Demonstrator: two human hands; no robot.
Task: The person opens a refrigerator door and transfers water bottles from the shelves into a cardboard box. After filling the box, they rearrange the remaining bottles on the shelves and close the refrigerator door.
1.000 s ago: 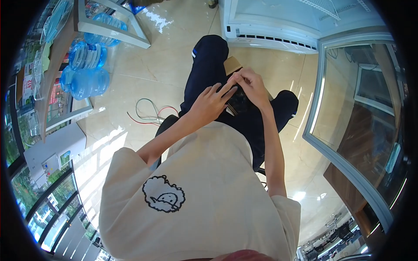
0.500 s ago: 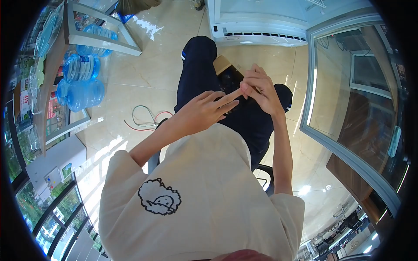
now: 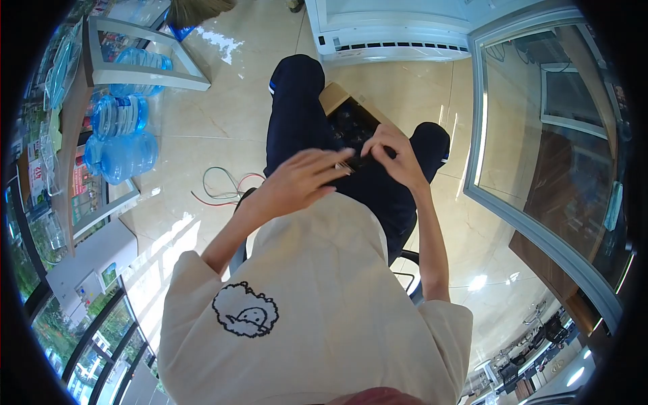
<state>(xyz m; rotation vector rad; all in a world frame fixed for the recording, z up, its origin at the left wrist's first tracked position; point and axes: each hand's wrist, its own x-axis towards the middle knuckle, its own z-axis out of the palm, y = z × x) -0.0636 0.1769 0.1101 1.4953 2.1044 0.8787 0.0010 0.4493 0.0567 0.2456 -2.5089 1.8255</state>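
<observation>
On the tiled floor (image 3: 229,128) before you stands a white cabinet (image 3: 391,27); between your legs (image 3: 293,111) is an open cardboard box (image 3: 333,98) with dark contents (image 3: 352,120). Near its closer end, your extended left hand (image 3: 304,179) and curled right hand (image 3: 396,158) are apart; whether either pinches something small cannot be told.

Bright light glares off the floor (image 3: 223,128), fisheye edges curving dark.
</observation>
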